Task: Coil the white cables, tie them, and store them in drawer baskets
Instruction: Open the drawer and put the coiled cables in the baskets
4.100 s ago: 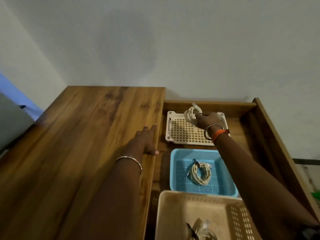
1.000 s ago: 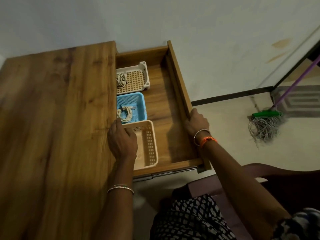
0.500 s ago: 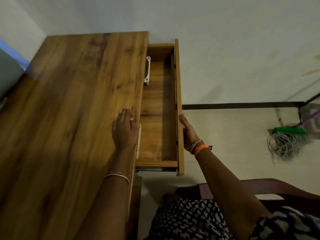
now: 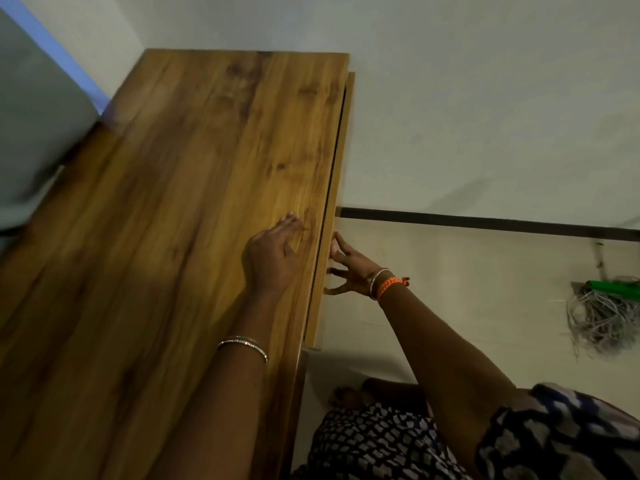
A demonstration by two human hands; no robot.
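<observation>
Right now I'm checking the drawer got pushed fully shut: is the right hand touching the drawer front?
Touching. The head view shows the right hand with straight fingertips pressed against the drawer front, which sits almost flush under the desk top.

You stood in dim light: brown wooden tabletop point(image 4: 180, 216), pale plaster wall point(image 4: 485, 109), beige floor point(image 4: 467, 292), dark skirting strip point(image 4: 485, 221).

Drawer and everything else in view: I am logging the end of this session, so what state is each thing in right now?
drawer: pushed in almost flush, a thin dark gap left under the desktop edge
left hand: flat on the desk top, fingers straight
right hand: fingers spread, fingertips pressing the drawer front
desk top: bare apart from the left hand
mop: lying on the floor
</observation>
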